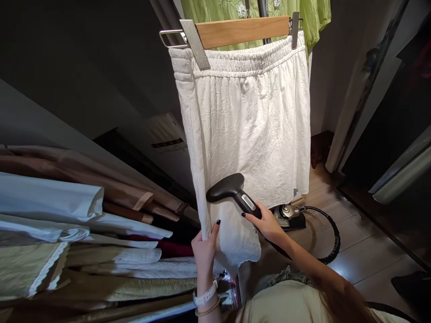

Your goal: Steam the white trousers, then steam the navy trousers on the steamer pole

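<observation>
White embroidered shorts or a skirt (pixel 256 121) with a gathered waistband hang from a wooden clip hanger (pixel 245 32). My right hand (pixel 266 223) is wrapped round the handle of a black garment steamer head (pixel 225 187). The steamer's wide head rests against the lower left front of the white garment. Lower down, my left hand (pixel 206 249) pinches the garment's left side edge near the hem, with the thumb in front and the other fingers partly hidden.
A light green garment (pixel 310 22) hangs behind the hanger. Several folded or hanging clothes (pixel 128 251) crowd the left side. On the wooden floor (pixel 367 237) stands the steamer base (pixel 289 217), its black hose (pixel 336 237) looping right. A dark rack (pixel 397 148) is at the right.
</observation>
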### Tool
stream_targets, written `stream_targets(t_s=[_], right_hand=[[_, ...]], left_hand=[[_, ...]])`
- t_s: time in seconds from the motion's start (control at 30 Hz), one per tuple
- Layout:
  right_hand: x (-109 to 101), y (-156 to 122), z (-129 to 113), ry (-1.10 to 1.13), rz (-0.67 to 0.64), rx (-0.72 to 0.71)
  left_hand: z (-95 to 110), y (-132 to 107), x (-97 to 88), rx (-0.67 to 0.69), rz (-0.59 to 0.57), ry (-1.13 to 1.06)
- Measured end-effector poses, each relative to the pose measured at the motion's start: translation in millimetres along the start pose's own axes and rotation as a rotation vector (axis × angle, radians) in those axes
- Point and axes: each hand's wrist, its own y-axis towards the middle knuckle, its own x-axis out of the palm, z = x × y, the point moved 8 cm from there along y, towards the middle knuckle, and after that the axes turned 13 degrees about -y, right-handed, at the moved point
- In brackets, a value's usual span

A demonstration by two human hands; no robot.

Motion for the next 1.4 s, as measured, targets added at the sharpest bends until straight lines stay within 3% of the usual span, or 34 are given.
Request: stream_targets(t_s=[0.17, 0.37, 0.5, 0.6, 0.7, 0.83, 0.93, 1.03, 1.13, 1.27, 1.4], right_hand=[[-20, -3, -13, -0.009, 0.066, -0.009], [-67, 8, -75, -0.084, 0.237, -0.159], [-77, 22, -115, -0.005, 0.256, -0.267], [-67, 28, -123, 0.027, 0.232, -0.294], [-46, 26, -100, -0.005, 0.17, -0.233], [-11, 11, -34, -0.116, 0.064, -0.114], [10, -5, 14, -0.133, -0.015, -0.042], [16, -16, 32, -0.117, -0.043, -0.001], [6, -16, 11, -0.119, -0.022, -0.039], [-19, -2, -53, -0.115, 0.063, -0.216], [-47, 9, -106, -0.235, 0.242, -0.417]], left_hand=[[-19, 13, -25.8, 0.045, 0.062, 0.05], [-70, 19, -65.8, 0.054, 0.112, 0.167], [-89, -1, -69.0, 0.095, 0.109, 0.144], [-92, -30, -65.0, 0.145, 0.197, 0.1], [-95, -65, -62.9, 0.162, 0.32, 0.058], [-102, -103, -63.3, 0.182, 0.375, 0.082], [-106, -119, -68.6, 0.203, 0.39, 0.167], [-106, -126, -76.1, 0.207, 0.389, 0.216], [-101, -125, -78.8, 0.198, 0.271, 0.302], [-91, -119, -85.4, 0.17, 0.084, 0.464], [-90, -110, -104.1, 0.023, 0.038, 0.428]])
